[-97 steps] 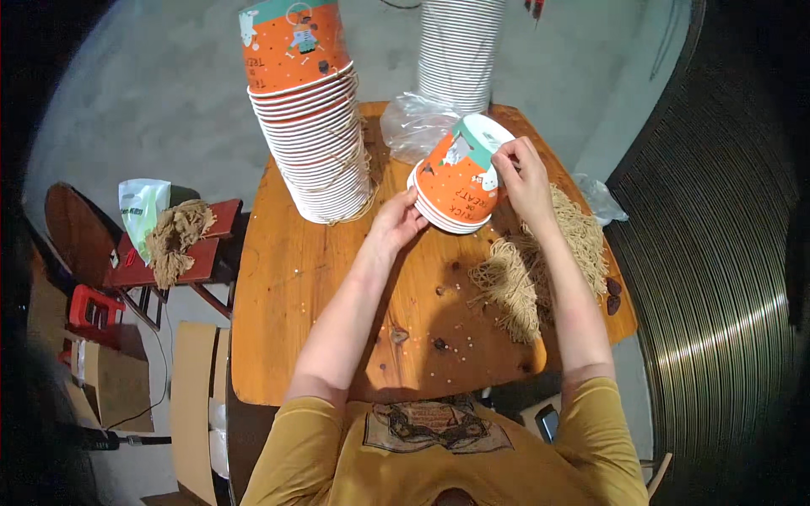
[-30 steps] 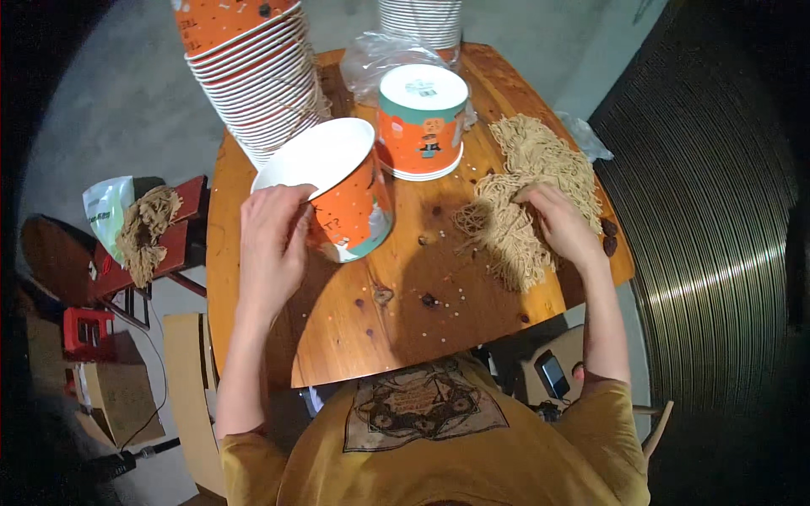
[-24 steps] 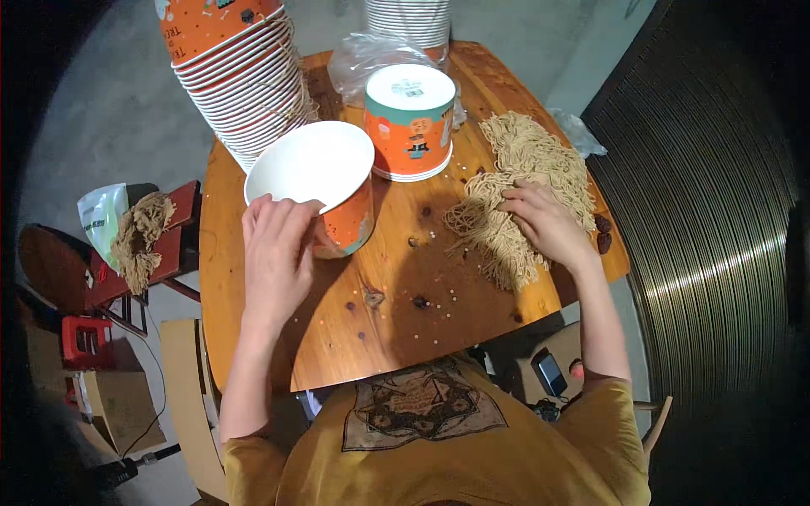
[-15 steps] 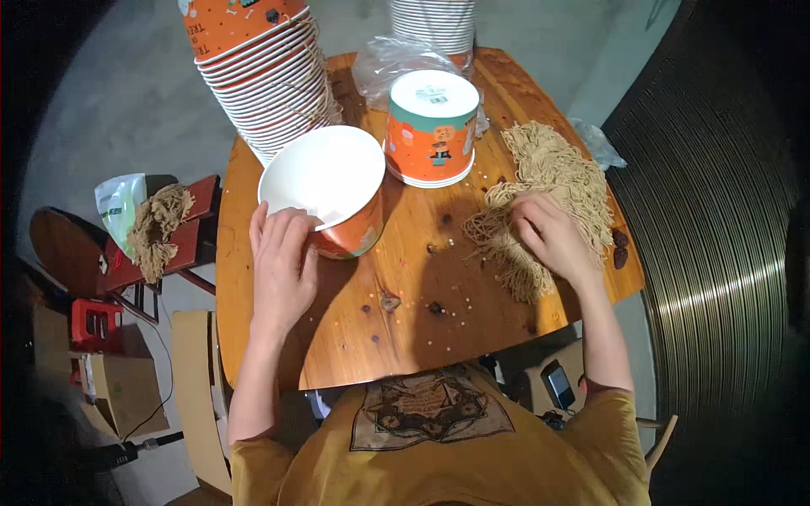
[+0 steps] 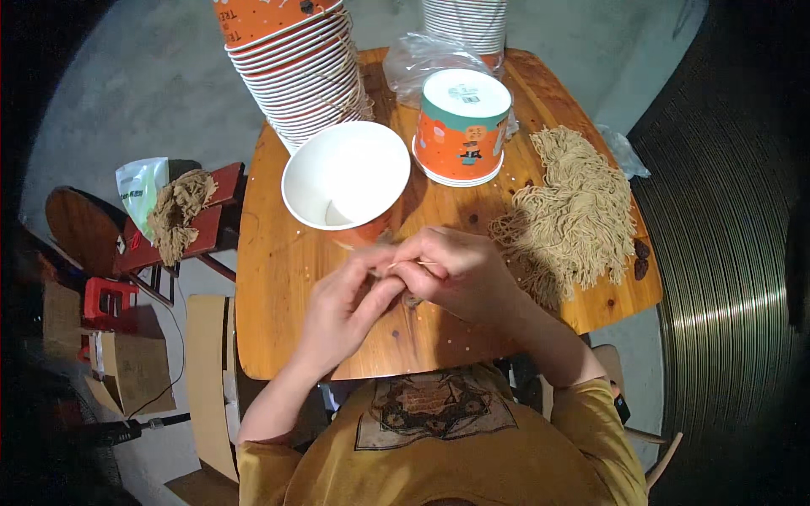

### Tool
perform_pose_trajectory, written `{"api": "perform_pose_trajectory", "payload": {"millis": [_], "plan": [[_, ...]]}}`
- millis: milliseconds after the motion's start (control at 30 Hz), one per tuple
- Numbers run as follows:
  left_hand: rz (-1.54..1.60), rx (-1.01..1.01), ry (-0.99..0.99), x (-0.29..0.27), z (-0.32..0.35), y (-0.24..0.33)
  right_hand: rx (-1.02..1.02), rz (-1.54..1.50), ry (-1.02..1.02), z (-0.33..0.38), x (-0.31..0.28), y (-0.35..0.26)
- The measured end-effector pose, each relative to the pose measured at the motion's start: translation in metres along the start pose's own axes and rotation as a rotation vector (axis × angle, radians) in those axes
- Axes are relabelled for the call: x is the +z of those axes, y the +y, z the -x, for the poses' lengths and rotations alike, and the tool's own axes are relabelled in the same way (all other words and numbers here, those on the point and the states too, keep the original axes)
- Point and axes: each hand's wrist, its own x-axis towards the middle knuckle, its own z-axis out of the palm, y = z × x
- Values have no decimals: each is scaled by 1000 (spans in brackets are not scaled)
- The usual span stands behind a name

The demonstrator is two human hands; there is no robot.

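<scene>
My two hands meet in front of the white-lined paper bucket (image 5: 342,169), above the near half of the table. Between the fingertips runs a thin pale string (image 5: 427,262). My right hand (image 5: 460,274) is closed on it, with thumb and fingers pinched. My left hand (image 5: 342,312) pinches at the same spot, its fingertips partly blurred. The orange bucket stands open side up, tilted a little, just beyond my hands. A heap of beige strings (image 5: 582,215) lies to the right of my right hand.
An upside-down orange bucket (image 5: 460,139) stands at the middle back by a clear plastic bag (image 5: 418,63). A tall stack of buckets (image 5: 299,80) rises at back left, another stack (image 5: 464,25) behind. Dark red dried fruits (image 5: 641,260) lie at the table's (image 5: 295,337) right edge.
My left hand has let go of the bucket's rim, and my right hand has left the string heap with a string. Both have come together in the middle. The whole view has shifted slightly.
</scene>
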Motion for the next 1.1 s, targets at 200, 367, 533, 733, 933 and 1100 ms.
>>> {"api": "perform_pose_trajectory", "payload": {"millis": [200, 367, 533, 733, 933, 1100], "plan": [[45, -225, -96, 4, 0, -5, 84, -1, -87, 10, -14, 8], [-154, -67, -64, 6, -7, -13, 306, -93, -30, 21, -23, 12], [-210, 19, 8, 6, -11, -18, 522, -144, -32, 31, -29, 29], [-378, 113, -34, 12, -16, -11, 226, -141, 44, 21, -10, 34], [-690, 353, -107, 16, -26, -14, 682, -644, -31, 20, 10, 26], [-697, 394, -143, 11, -32, -10, 508, -467, 57, 25, 9, 41]]}}
